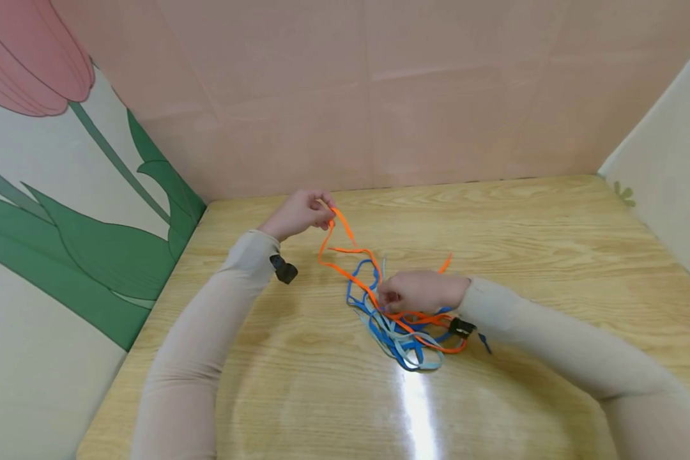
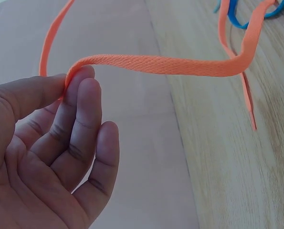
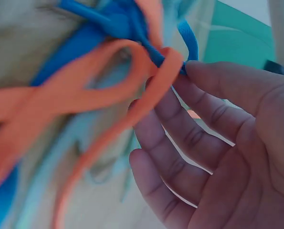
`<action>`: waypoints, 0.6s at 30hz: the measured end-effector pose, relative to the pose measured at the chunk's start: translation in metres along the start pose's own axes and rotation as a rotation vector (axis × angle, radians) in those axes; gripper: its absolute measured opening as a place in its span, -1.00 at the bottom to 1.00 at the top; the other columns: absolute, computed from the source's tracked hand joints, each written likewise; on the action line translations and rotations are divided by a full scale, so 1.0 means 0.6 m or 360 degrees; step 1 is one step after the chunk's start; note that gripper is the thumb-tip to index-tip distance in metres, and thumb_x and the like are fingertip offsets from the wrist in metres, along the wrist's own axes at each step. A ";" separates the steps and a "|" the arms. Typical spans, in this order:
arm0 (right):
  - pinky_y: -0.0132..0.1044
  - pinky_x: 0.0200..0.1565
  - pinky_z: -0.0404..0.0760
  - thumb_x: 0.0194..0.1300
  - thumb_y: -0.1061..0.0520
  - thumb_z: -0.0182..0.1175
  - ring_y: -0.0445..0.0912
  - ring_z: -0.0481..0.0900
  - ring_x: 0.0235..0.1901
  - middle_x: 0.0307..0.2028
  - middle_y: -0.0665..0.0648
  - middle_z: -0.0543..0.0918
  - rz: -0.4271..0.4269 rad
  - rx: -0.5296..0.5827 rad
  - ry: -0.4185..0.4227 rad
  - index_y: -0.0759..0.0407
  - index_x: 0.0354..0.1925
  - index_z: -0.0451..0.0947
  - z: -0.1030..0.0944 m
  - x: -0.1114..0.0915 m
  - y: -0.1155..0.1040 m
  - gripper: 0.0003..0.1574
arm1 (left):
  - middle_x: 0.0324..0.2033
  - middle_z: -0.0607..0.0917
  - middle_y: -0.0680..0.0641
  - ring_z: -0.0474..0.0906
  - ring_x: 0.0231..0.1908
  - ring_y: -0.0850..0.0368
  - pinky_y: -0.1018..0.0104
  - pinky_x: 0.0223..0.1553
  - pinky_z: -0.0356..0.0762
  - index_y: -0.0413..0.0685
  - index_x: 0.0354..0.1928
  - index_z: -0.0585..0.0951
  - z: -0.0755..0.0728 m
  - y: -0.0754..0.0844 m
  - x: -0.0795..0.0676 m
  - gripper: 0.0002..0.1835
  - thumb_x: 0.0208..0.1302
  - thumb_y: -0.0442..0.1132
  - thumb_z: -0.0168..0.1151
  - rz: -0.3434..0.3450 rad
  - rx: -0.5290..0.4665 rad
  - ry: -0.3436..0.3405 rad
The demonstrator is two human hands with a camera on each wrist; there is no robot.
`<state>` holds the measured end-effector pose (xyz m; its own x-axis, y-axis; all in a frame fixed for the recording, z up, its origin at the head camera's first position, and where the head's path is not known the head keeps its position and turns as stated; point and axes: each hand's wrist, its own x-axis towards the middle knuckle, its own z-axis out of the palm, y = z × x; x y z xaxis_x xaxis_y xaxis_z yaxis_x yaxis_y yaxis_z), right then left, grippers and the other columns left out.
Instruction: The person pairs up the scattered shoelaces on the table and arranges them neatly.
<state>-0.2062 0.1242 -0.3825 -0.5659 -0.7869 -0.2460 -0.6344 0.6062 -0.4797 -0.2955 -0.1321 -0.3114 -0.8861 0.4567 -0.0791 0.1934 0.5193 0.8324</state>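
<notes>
My left hand [image 1: 303, 213] is raised at the far left of the lace pile, pinching a flat orange shoelace [image 2: 156, 64] between thumb and fingertips. From that pinch the orange lace droops toward the pile, and one tipped orange end [image 2: 250, 107] hangs over the table in the left wrist view. Over the pile, my right hand [image 1: 416, 291] pinches a blue shoelace [image 3: 192, 40] between thumb and index finger. An orange loop lies across its fingertips in the right wrist view. Pale blue laces [image 3: 60, 152] tangle with the blue and orange ones. The right hand and wrist hide part of the pile.
Everything lies on a wood-grain table [image 1: 299, 383]. A pinkish wall covering [image 1: 368, 128] stands along its back edge. Printed panels flank it, one with a tulip [image 1: 34, 57] on the left. Black wrist devices [image 1: 284, 271] sit on both sleeves.
</notes>
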 end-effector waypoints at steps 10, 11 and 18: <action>-0.31 -0.34 0.47 0.40 0.11 0.15 -0.21 0.45 -0.43 -0.42 -0.12 0.57 -0.0020 0.0044 0.0383 -0.04 -0.35 0.49 -0.082 -0.033 -0.020 -0.87 | -0.40 0.71 -0.17 0.62 -0.39 0.07 0.26 -0.23 0.60 -0.14 -0.18 0.54 -0.003 0.003 -0.004 -0.92 0.34 -0.30 0.18 -0.0030 0.0013 0.0028; -0.30 -0.36 0.46 0.41 0.11 0.15 -0.20 0.44 -0.45 -0.44 -0.11 0.56 -0.0012 0.0051 0.0420 -0.05 -0.35 0.49 -0.091 -0.038 -0.023 -0.87 | -0.39 0.71 -0.19 0.62 -0.39 0.07 0.26 -0.23 0.60 -0.13 -0.18 0.54 -0.003 0.002 -0.004 -0.92 0.35 -0.30 0.18 -0.0030 0.0014 0.0027; -0.28 -0.34 0.47 0.45 0.06 0.10 -0.17 0.47 -0.40 -0.40 -0.06 0.55 -0.0031 0.0090 0.0691 0.00 -0.25 0.50 -0.141 -0.075 -0.049 -0.90 | -0.31 0.71 -0.28 0.62 -0.36 0.06 0.28 -0.23 0.55 -0.13 -0.15 0.54 -0.005 0.001 -0.003 -0.90 0.36 -0.27 0.17 -0.0045 0.0028 0.0020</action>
<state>-0.2070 0.1516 -0.2860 -0.7307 -0.6693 0.1346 -0.6242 0.5751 -0.5289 -0.2950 -0.1349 -0.3088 -0.8966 0.4325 -0.0957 0.1752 0.5447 0.8201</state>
